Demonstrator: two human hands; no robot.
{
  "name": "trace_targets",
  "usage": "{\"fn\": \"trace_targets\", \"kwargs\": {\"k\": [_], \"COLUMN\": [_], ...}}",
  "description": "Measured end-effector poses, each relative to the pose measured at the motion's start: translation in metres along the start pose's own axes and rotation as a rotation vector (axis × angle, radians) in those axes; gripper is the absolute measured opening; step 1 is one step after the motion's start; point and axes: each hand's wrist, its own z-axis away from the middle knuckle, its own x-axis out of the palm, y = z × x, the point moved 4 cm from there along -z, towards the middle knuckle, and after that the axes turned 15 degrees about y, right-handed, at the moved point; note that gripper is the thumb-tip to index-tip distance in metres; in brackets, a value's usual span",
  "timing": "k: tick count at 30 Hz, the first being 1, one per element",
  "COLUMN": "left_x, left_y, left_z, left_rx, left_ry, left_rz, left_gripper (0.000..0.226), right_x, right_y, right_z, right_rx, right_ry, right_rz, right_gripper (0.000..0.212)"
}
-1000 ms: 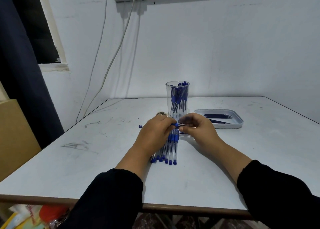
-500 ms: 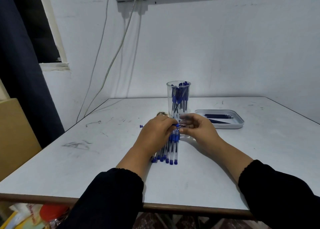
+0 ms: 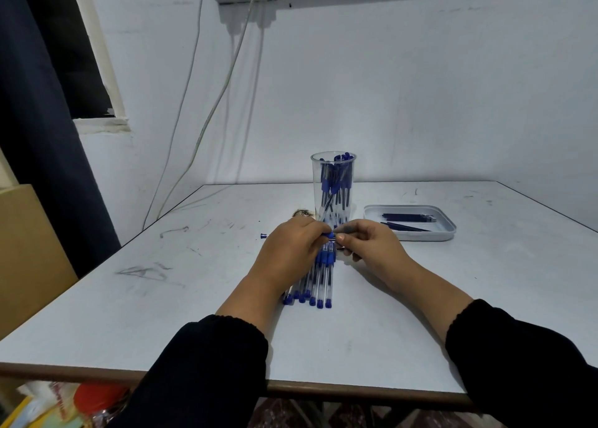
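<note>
Dim, cool indoor light; soft shadows, wide-angle edge bending, slight blur.

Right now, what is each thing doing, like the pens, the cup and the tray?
Left hand, grips one pen crosswise.
Right hand, pinches that pen's end.
Held pen, lifted, between both hands.
Loose pens, lying side by side, partly under the left hand.
Clear cup, upright, holding capped pens.
Tray, lying flat, holding thin dark refills.

left hand (image 3: 291, 249) + right hand (image 3: 369, 246): both pinch pen (image 3: 329, 235) | above pen row (image 3: 318, 282)
</note>
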Motion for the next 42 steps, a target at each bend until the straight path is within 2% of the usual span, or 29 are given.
{"fn": "trace_targets", "kwargs": {"k": [5,7,9,14,25,26,28,30,32,37,42], "left_x": [-0.001,-0.001,-0.001,-0.001,-0.005,-0.006,-0.006,-0.006,-0.005,-0.005,-0.004], "left_y": [0.001,0.001,0.001,0.001,-0.001,-0.002,-0.003,-0.002,-0.002,-0.002,-0.002], "left_z": [0.0,0.0,-0.001,0.0,-0.001,-0.001,0.0,0.0,0.0,0.0,0.001], "left_rx": [-0.013,-0.007,-0.011,-0.019,-0.06,-0.062,-0.064,-0.064,-0.064,-0.06,-0.068], "left_ry": [0.008,0.008,0.007,-0.001,0.033,0.035,0.037,0.037,0.035,0.032,0.03], "left_rz": [0.0,-0.005,-0.012,-0.021,-0.066,-0.074,-0.081,-0.083,-0.085,-0.077,-0.077], "left_gripper": [0.016,0.016,0.016,0.016,0.015,0.015,0.015,0.015,0.015,0.016,0.016], "right_x": [0.0,0.0,0.0,-0.002,-0.009,-0.012,-0.017,-0.019,-0.02,-0.015,-0.014], "right_y": [-0.002,0.0,0.002,0.001,-0.006,-0.005,-0.002,0.001,0.002,0.002,0.003], "right_z": [0.001,0.001,0.0,0.0,-0.002,-0.003,-0.007,-0.007,-0.006,-0.006,-0.005], "right_rx": [0.041,0.085,0.105,0.074,0.094,0.078,-0.044,-0.17,-0.246,-0.402,-0.405], "right_ry": [0.003,0.014,0.019,0.04,0.121,0.141,0.161,0.115,0.072,-0.084,-0.088], "right_rz": [-0.072,-0.097,-0.092,-0.091,-0.188,-0.138,0.137,0.422,0.579,0.803,0.805], "right_gripper": [0.02,0.012,0.015,0.008,0.016,0.017,0.018,0.015,0.012,0.015,0.019]}}
